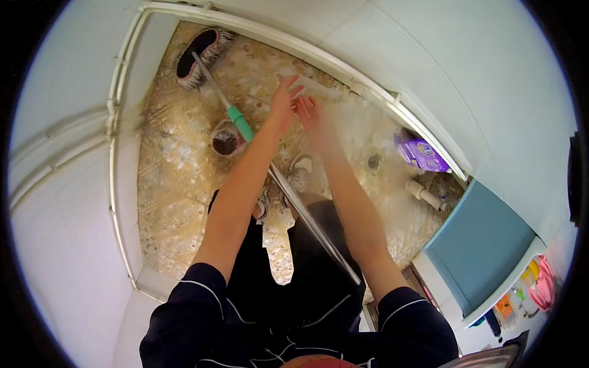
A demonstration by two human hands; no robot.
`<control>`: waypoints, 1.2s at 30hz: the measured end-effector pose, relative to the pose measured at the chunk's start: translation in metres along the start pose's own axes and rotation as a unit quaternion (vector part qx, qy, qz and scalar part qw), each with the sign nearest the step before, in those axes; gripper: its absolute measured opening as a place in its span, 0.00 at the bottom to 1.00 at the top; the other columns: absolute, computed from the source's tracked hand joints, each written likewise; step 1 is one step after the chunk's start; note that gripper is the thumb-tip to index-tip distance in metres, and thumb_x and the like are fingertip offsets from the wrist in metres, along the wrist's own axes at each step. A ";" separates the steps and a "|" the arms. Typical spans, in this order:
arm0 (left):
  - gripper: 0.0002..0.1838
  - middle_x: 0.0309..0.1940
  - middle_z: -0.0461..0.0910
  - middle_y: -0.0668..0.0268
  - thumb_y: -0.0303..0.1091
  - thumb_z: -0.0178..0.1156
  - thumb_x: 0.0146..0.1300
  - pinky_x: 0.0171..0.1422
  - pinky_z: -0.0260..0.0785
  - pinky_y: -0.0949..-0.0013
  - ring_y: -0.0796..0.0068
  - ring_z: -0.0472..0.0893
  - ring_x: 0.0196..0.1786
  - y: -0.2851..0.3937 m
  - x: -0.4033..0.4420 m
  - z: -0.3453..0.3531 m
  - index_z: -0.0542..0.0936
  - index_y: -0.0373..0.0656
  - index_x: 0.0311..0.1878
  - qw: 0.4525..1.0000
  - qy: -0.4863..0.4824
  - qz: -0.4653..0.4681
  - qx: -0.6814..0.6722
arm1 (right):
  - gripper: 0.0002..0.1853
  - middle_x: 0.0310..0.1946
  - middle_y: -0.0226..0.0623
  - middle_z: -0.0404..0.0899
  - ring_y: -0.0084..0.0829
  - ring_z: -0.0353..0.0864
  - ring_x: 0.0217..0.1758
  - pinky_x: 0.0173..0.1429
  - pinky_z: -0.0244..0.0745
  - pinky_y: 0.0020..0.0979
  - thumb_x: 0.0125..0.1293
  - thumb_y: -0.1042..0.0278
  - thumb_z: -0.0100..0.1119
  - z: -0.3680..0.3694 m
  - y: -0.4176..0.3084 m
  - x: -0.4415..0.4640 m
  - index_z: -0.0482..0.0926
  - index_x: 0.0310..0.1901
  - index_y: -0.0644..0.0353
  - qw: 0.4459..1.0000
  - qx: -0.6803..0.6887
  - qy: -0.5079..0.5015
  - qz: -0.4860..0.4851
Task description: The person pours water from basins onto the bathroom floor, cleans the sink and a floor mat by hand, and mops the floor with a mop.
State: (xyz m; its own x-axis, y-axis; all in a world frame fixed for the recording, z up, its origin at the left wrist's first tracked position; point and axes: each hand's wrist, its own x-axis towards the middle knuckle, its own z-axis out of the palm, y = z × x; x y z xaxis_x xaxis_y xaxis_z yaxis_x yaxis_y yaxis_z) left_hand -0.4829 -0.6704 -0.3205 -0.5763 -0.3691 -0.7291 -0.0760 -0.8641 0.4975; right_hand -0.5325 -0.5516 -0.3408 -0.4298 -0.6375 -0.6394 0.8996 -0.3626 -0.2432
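My left hand (284, 103) is held out over the floor with its fingers spread, holding nothing. Close beside it on the right is my right hand (308, 113), fingers stretched out and also bare; motion blurs its wrist. I cannot tell whether the two hands touch. Below my left forearm runs the metal pole of a mop (314, 226), slanting from its fringed dark mop head (202, 54) at the upper left down to my lap. A green sleeve (240, 124) is on the pole. Neither hand grips the mop.
A small container with dark contents (227, 141) stands beside the pole. At the right are a purple packet (423, 154), a white drainpipe (424, 195) and a blue-grey panel (478, 242). A floor drain (374, 161) is nearby. White pipes (113, 153) run along the walls.
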 end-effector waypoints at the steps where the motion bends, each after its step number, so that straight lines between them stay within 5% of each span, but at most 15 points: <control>1: 0.25 0.54 0.71 0.58 0.50 0.35 0.71 0.60 0.63 0.59 0.65 0.71 0.54 -0.004 0.014 0.001 0.65 0.46 0.63 0.999 -0.034 -0.007 -0.033 | 0.20 0.58 0.50 0.66 0.40 0.67 0.62 0.64 0.68 0.34 0.71 0.68 0.42 -0.004 0.001 0.020 0.58 0.60 0.70 1.000 0.002 0.000 -0.001; 4: 0.25 0.53 0.72 0.58 0.51 0.36 0.70 0.58 0.62 0.61 0.67 0.71 0.51 -0.020 0.055 0.001 0.66 0.46 0.61 0.995 -0.059 -0.007 -0.079 | 0.21 0.59 0.49 0.64 0.39 0.65 0.64 0.66 0.66 0.34 0.71 0.69 0.40 -0.011 0.003 0.057 0.56 0.62 0.70 0.992 0.122 -0.002 -0.041; 7: 0.23 0.51 0.72 0.57 0.49 0.36 0.70 0.57 0.63 0.63 0.67 0.71 0.51 -0.031 0.091 0.004 0.67 0.47 0.61 0.998 -0.048 -0.012 -0.036 | 0.22 0.61 0.50 0.63 0.39 0.65 0.63 0.64 0.67 0.36 0.70 0.67 0.43 -0.039 0.004 0.088 0.59 0.61 0.69 0.895 -0.395 0.037 -0.202; 10: 0.24 0.51 0.72 0.55 0.47 0.34 0.71 0.58 0.64 0.64 0.67 0.71 0.51 -0.031 0.108 0.009 0.65 0.47 0.63 0.992 -0.037 -0.059 0.109 | 0.23 0.62 0.46 0.63 0.39 0.63 0.65 0.65 0.61 0.39 0.70 0.58 0.43 -0.058 0.015 0.103 0.62 0.61 0.63 0.821 -0.508 0.035 -0.257; 13: 0.25 0.49 0.73 0.57 0.49 0.35 0.70 0.54 0.65 0.66 0.70 0.72 0.48 -0.035 0.119 0.020 0.66 0.47 0.63 0.990 -0.004 -0.023 0.138 | 0.23 0.51 0.36 0.72 0.33 0.71 0.54 0.60 0.63 0.28 0.69 0.58 0.43 -0.012 0.012 0.092 0.64 0.60 0.63 0.930 -0.311 0.068 -0.182; 14: 0.25 0.50 0.74 0.58 0.49 0.36 0.69 0.52 0.66 0.67 0.72 0.72 0.47 -0.035 0.119 0.018 0.68 0.46 0.62 0.995 0.037 0.040 0.081 | 0.25 0.59 0.38 0.65 0.36 0.64 0.60 0.65 0.56 0.33 0.70 0.52 0.39 -0.017 0.010 0.108 0.62 0.63 0.58 0.928 -0.340 0.092 -0.120; 16: 0.29 0.57 0.68 0.56 0.54 0.36 0.67 0.61 0.60 0.61 0.67 0.69 0.55 -0.022 0.081 0.036 0.67 0.47 0.63 0.991 0.003 -0.030 0.132 | 0.28 0.66 0.40 0.59 0.40 0.58 0.67 0.69 0.49 0.38 0.70 0.46 0.34 -0.022 0.008 0.121 0.60 0.65 0.52 0.925 -0.358 0.111 -0.059; 19: 0.30 0.58 0.68 0.57 0.56 0.36 0.67 0.60 0.61 0.61 0.67 0.69 0.56 -0.028 0.083 0.038 0.67 0.47 0.63 0.970 -0.050 -0.076 0.227 | 0.34 0.70 0.41 0.47 0.37 0.51 0.70 0.68 0.50 0.38 0.69 0.41 0.35 0.018 0.000 0.084 0.53 0.68 0.57 0.970 -0.165 0.098 -0.148; 23: 0.29 0.58 0.69 0.61 0.57 0.41 0.66 0.60 0.60 0.61 0.66 0.68 0.57 -0.046 0.127 0.013 0.69 0.46 0.61 0.978 -0.114 -0.072 0.161 | 0.30 0.61 0.32 0.63 0.31 0.61 0.64 0.63 0.58 0.37 0.69 0.41 0.36 -0.006 0.022 0.079 0.56 0.67 0.48 0.936 -0.299 0.104 -0.156; 26: 0.29 0.57 0.70 0.61 0.56 0.43 0.66 0.58 0.62 0.60 0.66 0.69 0.55 -0.042 0.108 0.025 0.70 0.42 0.59 0.966 -0.117 -0.018 0.228 | 0.30 0.58 0.33 0.67 0.30 0.66 0.58 0.59 0.61 0.35 0.69 0.43 0.36 -0.032 0.016 0.102 0.57 0.66 0.53 0.970 -0.232 0.044 -0.061; 28: 0.22 0.57 0.70 0.60 0.46 0.43 0.67 0.59 0.62 0.65 0.68 0.72 0.51 -0.043 0.086 0.036 0.75 0.43 0.54 0.960 -0.064 -0.170 0.212 | 0.28 0.54 0.33 0.69 0.27 0.68 0.53 0.56 0.64 0.33 0.70 0.44 0.36 -0.028 0.017 0.090 0.61 0.63 0.54 0.957 -0.260 0.084 -0.095; 30: 0.22 0.50 0.72 0.63 0.48 0.43 0.67 0.52 0.65 0.62 0.69 0.72 0.48 -0.041 0.120 0.018 0.71 0.45 0.57 0.935 -0.084 -0.101 0.329 | 0.27 0.52 0.34 0.70 0.26 0.70 0.50 0.54 0.65 0.32 0.70 0.45 0.36 -0.017 0.017 0.081 0.62 0.62 0.55 0.945 -0.285 0.104 -0.118; 32: 0.20 0.47 0.71 0.65 0.43 0.43 0.67 0.50 0.66 0.65 0.71 0.71 0.44 -0.046 0.142 0.004 0.70 0.45 0.57 0.991 -0.004 0.051 0.125 | 0.24 0.46 0.33 0.71 0.24 0.69 0.46 0.50 0.67 0.30 0.71 0.48 0.35 0.002 0.023 0.068 0.65 0.58 0.56 0.928 -0.332 0.090 -0.140; 34: 0.19 0.47 0.71 0.65 0.41 0.43 0.68 0.47 0.66 0.69 0.74 0.71 0.41 -0.058 0.144 0.009 0.68 0.44 0.59 0.993 -0.038 0.054 0.096 | 0.22 0.44 0.37 0.72 0.30 0.73 0.44 0.46 0.70 0.33 0.72 0.51 0.32 -0.016 0.003 0.084 0.67 0.52 0.60 0.932 -0.332 0.095 -0.106; 36: 0.19 0.47 0.72 0.66 0.41 0.44 0.68 0.46 0.67 0.71 0.75 0.71 0.40 -0.053 0.108 0.025 0.69 0.44 0.58 0.985 -0.048 -0.076 0.151 | 0.23 0.44 0.40 0.73 0.36 0.76 0.42 0.43 0.74 0.38 0.73 0.54 0.29 -0.062 0.023 0.117 0.69 0.47 0.64 0.945 -0.307 0.100 -0.057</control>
State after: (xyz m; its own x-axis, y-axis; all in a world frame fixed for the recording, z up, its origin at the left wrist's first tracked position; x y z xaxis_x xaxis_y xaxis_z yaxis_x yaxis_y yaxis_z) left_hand -0.5615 -0.6562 -0.4142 -0.6132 -0.1974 -0.7649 -0.3965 -0.7606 0.5141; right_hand -0.5574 -0.5926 -0.4660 -0.5586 -0.4542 -0.6940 0.7499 0.0810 -0.6566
